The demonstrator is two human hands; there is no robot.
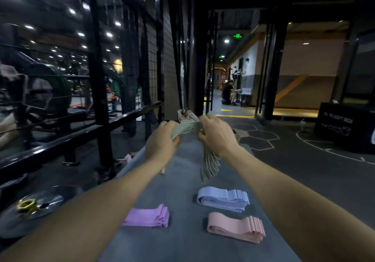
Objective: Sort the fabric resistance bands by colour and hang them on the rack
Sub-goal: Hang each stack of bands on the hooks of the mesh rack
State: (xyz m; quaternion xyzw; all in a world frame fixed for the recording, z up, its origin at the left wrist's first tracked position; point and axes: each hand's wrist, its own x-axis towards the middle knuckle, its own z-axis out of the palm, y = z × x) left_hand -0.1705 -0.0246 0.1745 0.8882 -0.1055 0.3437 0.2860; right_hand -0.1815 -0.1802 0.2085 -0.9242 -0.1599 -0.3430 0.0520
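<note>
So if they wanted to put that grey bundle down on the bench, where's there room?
Bare bench lies between the hands and the folded piles, and along the near edge below the purple pile. The right side is crowded: the blue pile and pink pile sit close together.

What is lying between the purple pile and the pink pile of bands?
Nothing: in the head view only bare grey mat separates the purple pile from the pink pile.

Matt woven cloth bands [185, 130]
</note>
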